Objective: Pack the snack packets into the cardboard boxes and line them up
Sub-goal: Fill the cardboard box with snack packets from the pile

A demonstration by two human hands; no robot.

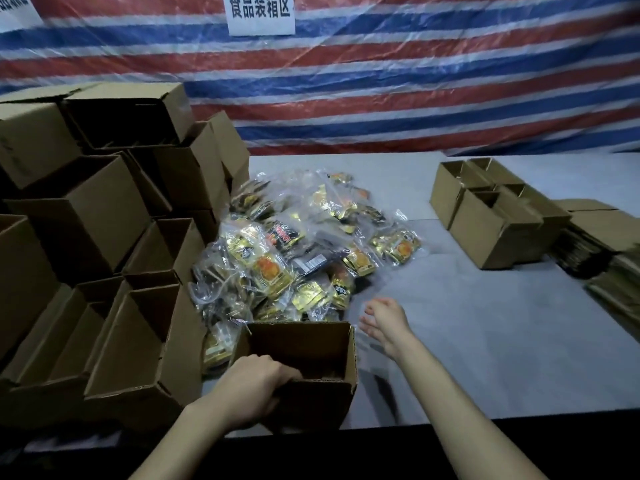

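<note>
An open cardboard box (311,344) stands at the table's near edge, its inside dark. My left hand (254,382) grips the box's near wall, fingers curled over the rim. My right hand (382,322) hovers just right of the box with its fingers spread and nothing in it. Behind the box lies a heap of snack packets (294,251) in clear and gold wrappers, spreading toward the middle of the table.
Several open cardboard boxes (104,237) are stacked high on the left. Several small boxes (485,209) stand at the right, beside flat folded cardboard (602,244). The grey table (485,323) lies bare at right front. A striped tarp hangs behind.
</note>
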